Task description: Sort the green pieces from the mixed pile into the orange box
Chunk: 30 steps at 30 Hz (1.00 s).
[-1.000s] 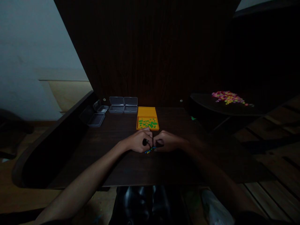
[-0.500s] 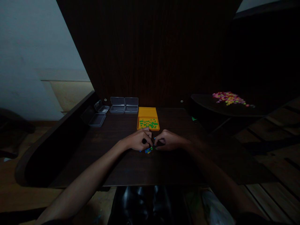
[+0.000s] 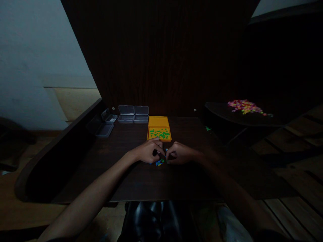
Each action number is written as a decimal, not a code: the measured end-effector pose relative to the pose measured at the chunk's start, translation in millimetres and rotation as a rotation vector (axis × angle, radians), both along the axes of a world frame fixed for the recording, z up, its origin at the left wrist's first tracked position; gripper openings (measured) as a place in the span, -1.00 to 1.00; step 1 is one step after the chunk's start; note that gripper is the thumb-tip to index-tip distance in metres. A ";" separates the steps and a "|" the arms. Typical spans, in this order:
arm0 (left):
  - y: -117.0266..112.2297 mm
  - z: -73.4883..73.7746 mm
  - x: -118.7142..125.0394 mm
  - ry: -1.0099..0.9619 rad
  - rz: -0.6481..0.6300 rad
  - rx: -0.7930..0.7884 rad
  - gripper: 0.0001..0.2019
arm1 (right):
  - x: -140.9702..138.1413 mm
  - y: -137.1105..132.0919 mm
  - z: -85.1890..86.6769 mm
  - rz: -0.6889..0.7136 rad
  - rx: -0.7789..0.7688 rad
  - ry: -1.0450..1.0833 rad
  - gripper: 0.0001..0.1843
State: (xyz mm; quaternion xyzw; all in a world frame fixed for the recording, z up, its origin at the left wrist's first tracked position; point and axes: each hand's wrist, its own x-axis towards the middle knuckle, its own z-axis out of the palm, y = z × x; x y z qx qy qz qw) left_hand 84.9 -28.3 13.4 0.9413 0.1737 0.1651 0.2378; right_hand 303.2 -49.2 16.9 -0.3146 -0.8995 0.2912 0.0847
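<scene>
My left hand (image 3: 150, 151) and my right hand (image 3: 179, 153) meet low over the dark tabletop, fingertips almost touching. Each has thumb and forefinger curled together; whatever they pinch is too small and dark to make out. Just below the fingertips lies a little pile of blue, green and yellow pieces (image 3: 159, 163). A small pale piece (image 3: 167, 150) rests between the hands, near my right forefinger. Right behind the hands stands an open yellow box (image 3: 157, 121) with several flat green pieces (image 3: 163, 135) in its tray. My left knuckles overlap its front edge.
Open clear plastic cases (image 3: 133, 117) stand at the back left, with another clear case (image 3: 104, 129) nearer the side panel. A green scrap (image 3: 208, 128) lies at the right. On a side shelf (image 3: 217, 112) is a heap of pink and yellow pieces (image 3: 246, 107).
My right hand has turned slightly, its thumb and forefinger now closer together. My left hand stays almost in place. The whole view has shifted a little.
</scene>
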 end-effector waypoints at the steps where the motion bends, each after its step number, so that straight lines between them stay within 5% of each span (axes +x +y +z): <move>1: -0.5 0.1 0.2 -0.012 -0.007 -0.023 -0.75 | -0.7 -0.4 0.1 -0.002 0.002 0.003 -0.87; 30: 0.6 -5.7 1.4 -0.042 -0.042 -0.027 -0.80 | 5.4 3.1 -7.4 0.025 0.110 0.077 -0.79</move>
